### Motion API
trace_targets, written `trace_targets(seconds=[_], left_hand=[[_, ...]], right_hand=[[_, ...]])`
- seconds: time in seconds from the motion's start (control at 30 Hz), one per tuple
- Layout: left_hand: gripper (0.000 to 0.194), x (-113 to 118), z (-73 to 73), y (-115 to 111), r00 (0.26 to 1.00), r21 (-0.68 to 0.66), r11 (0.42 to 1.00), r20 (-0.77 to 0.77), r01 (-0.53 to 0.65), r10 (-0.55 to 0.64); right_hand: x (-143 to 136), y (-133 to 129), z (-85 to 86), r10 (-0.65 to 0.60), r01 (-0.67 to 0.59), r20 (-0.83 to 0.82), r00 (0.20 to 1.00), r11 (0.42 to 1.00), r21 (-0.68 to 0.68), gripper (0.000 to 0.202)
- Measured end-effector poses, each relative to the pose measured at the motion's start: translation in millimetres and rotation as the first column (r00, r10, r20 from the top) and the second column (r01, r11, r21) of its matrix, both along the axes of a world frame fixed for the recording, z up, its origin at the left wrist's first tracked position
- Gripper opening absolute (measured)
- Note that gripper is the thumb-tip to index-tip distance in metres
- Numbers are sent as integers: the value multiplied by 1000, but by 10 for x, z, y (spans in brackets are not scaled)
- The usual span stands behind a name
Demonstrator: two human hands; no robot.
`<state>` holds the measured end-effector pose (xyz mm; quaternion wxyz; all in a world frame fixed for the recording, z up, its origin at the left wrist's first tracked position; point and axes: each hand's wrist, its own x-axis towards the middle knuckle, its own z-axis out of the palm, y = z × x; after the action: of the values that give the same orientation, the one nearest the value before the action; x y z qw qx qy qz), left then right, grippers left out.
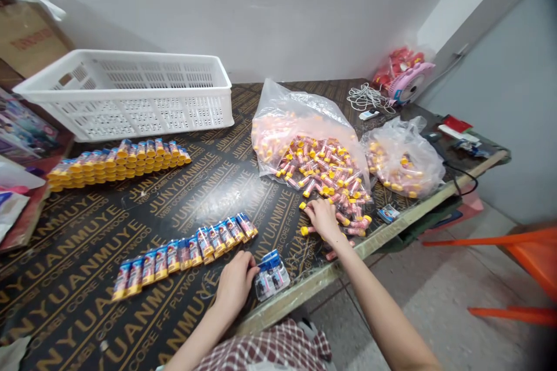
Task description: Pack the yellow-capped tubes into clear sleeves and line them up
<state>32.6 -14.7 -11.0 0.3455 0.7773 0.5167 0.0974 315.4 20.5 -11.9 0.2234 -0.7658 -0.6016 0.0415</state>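
My left hand (236, 280) rests near the table's front edge with its fingers curled, beside a small clear pack with blue tops (272, 275); what its fingers hold, if anything, is hidden. At the front of a loose pile of pink tubes with yellow caps (324, 165), my right hand (322, 217) has its fingertips by one yellow-capped tube (303, 206). Whether it grips that tube is too small to tell. The pile spills out of a large clear plastic bag (287, 122). A slanting row of blue and yellow packs (174, 255) lies left of my left hand.
Stacked yellow-based packs (117, 162) stand before a white basket (143, 110). On the right are a second bag of tubes (402, 165), a coiled cable (368, 97), a pink fan (411, 84) and a small card pack (388, 213). An orange stool (522, 255) stands beyond the table edge.
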Motion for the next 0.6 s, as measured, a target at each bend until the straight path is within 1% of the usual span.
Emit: trace_targets(seconds=[0.07,0.1,0.17,0.23,0.27,0.37,0.43,0.5,0.6], left_hand=[[15,-14,-16,5,999,-33,999,40,-5,6],[17,-19,-28,7,998,-48,999,56,-4,7],[20,-26,-64,13,996,-70,998,89,0,6],[21,-32,-114,18,992,-93,996,125,-8,20],[21,-35,-140,20,990,-104,994,140,-21,36],[19,-34,-199,18,982,-133,989,167,-62,84],[20,-25,-211,18,982,-136,988,164,-71,93],[20,-16,-200,21,984,-131,989,152,-70,90],[20,-16,-154,22,983,-142,987,158,-71,93]], right_hand=[[44,-36,31,-1,5,-65,998,998,59,16],[119,-35,70,-17,27,-95,995,995,98,20],[362,-7,190,-82,110,-149,985,975,192,29],[664,25,340,-160,213,-197,967,933,289,39],[805,35,411,-181,248,-221,958,912,328,40],[1094,35,548,-162,273,-296,941,880,388,34],[1170,13,563,-144,292,-350,926,860,418,32],[1188,-17,540,-140,326,-406,903,840,434,32],[1162,-49,498,-103,341,-492,864,840,423,31]])
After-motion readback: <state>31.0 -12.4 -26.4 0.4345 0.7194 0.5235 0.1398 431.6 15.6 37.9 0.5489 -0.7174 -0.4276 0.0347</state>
